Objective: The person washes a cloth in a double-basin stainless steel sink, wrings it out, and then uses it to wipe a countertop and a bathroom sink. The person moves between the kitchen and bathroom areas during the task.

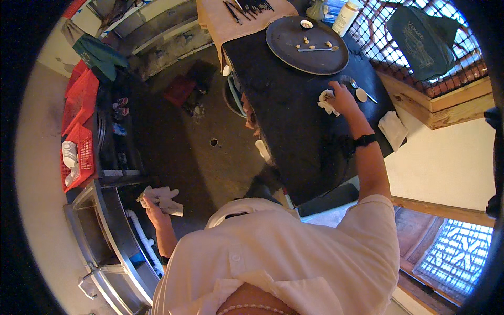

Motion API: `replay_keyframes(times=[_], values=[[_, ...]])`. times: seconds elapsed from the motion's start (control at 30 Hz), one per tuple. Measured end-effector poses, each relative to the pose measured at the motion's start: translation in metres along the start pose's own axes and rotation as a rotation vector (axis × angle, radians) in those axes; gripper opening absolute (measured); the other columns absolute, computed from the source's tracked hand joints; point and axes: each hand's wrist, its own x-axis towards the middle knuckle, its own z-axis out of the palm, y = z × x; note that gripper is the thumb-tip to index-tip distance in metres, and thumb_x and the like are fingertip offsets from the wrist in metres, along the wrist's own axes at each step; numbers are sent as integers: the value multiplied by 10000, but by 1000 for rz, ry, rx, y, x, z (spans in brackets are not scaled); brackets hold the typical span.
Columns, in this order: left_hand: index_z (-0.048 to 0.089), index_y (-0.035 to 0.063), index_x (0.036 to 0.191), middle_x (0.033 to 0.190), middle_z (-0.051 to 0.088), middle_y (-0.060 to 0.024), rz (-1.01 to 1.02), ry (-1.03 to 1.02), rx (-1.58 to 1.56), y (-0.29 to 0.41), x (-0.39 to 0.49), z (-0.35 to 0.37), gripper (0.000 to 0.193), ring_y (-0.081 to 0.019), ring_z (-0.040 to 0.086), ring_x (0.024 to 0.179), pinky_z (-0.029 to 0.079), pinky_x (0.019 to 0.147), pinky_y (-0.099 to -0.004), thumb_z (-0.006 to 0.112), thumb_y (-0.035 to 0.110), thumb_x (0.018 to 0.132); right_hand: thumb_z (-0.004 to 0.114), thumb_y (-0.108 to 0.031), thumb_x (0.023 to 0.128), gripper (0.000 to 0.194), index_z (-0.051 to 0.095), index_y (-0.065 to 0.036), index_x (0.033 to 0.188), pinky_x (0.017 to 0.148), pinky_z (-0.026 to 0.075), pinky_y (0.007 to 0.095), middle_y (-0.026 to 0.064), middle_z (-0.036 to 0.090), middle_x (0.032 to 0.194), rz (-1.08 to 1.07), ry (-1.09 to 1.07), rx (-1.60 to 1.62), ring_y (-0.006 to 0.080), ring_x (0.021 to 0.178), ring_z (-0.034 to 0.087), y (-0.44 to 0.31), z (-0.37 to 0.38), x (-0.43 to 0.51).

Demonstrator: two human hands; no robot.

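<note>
My right hand (341,99) is over the black tabletop (291,118), its fingers on a crumpled white tissue or cloth (326,103). Just right of that hand lie a small round pale cup or lid (360,95) and a metal spoon (370,97). Farther back, a round dark tray (307,65) holds a small white bowl (306,25), several peanut-like pieces (312,47) and a long-handled spoon (319,49). At the lower left, away from the table, my left hand (154,210) grips a whitish cloth (167,199).
A folded white cloth (393,130) lies at the table's right edge. Dark slender utensils (254,10) rest on brown cloth (224,29) at the back. Left are red baskets (84,157) with stacked white dishes (69,153), and a metal-framed sink unit (100,228). A white bottle (345,18) stands behind the tray.
</note>
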Motion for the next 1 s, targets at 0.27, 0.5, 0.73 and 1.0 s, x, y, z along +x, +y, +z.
replay_keyframes(times=[0.27,0.5,0.73,1.0], values=[[423,20,1326,1272,514,-127,-92,122,-31,-7,7,-20,677,-285,539,1141,469,953,-414,505,551,914,653,-177,776,171,629,-88,921,754,517,444,124,598,1030,-232,-149,-231,339,936,600,-7,-13,11],[417,23,1322,1264,510,-129,-106,153,-81,-14,-2,-30,660,-285,532,1148,462,959,-417,503,540,920,612,-144,816,267,603,-82,1076,839,507,428,133,560,1153,-174,39,-191,348,1064,559,-10,11,-38],[398,23,1333,1280,495,-129,-118,162,-88,-16,0,-33,661,-278,522,1157,446,976,-407,500,533,925,591,-129,856,356,541,-62,1202,886,492,430,166,520,1227,-294,153,-146,374,1072,553,-15,13,-65],[408,21,1321,1266,503,-126,-131,135,-151,-24,1,-41,655,-269,533,1144,467,956,-392,505,531,923,651,-93,797,179,666,-49,970,787,501,413,134,601,1015,-162,118,-4,341,922,600,-14,10,-31]])
